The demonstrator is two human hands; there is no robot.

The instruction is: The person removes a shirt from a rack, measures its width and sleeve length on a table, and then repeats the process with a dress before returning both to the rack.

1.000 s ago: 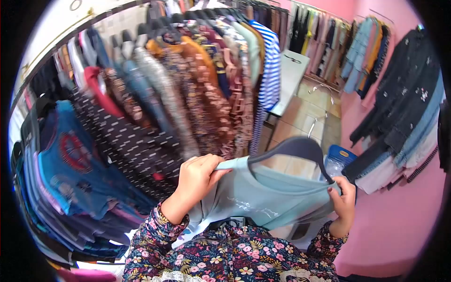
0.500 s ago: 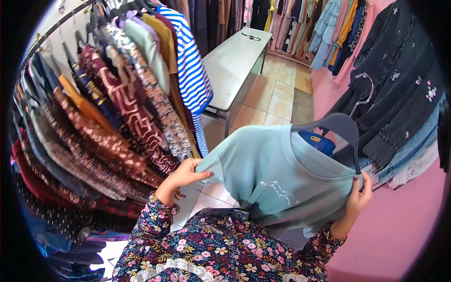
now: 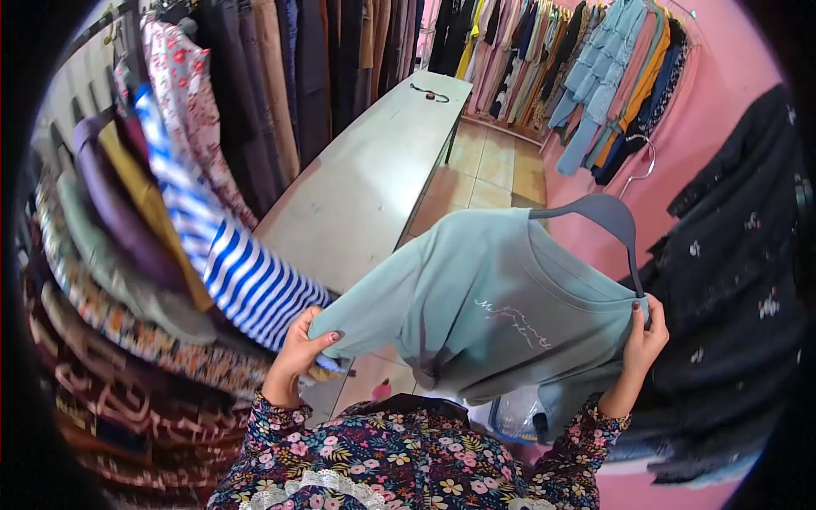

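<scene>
A sage-green sweatshirt (image 3: 459, 289) with thin white script on its chest hangs on a dark grey hanger (image 3: 599, 212) in front of me. My left hand (image 3: 302, 344) pinches the end of one sleeve, pulling it out to the left. At the opposite shoulder, my right hand (image 3: 646, 331) grips the sweatshirt beside the hanger's end. The metal hook (image 3: 643, 166) points up and away from me. A blue-and-white striped garment (image 3: 246, 276) on the rack is right behind my left hand. The sweatshirt's lower part drops out of sight near my floral sleeve.
A long white table (image 3: 357, 187) stands ahead, with a small dark strap-like item (image 3: 431, 93) on it. Packed garments hang at left. Dark embroidered clothes (image 3: 722, 280) hang close by at right, and blue ruffled clothing (image 3: 603, 68) hangs on the far pink wall.
My view has swung forward toward the table, and the left rack's clothes have shifted left. The sleeve is drawn straighter, while both hands keep hold of the sweatshirt.
</scene>
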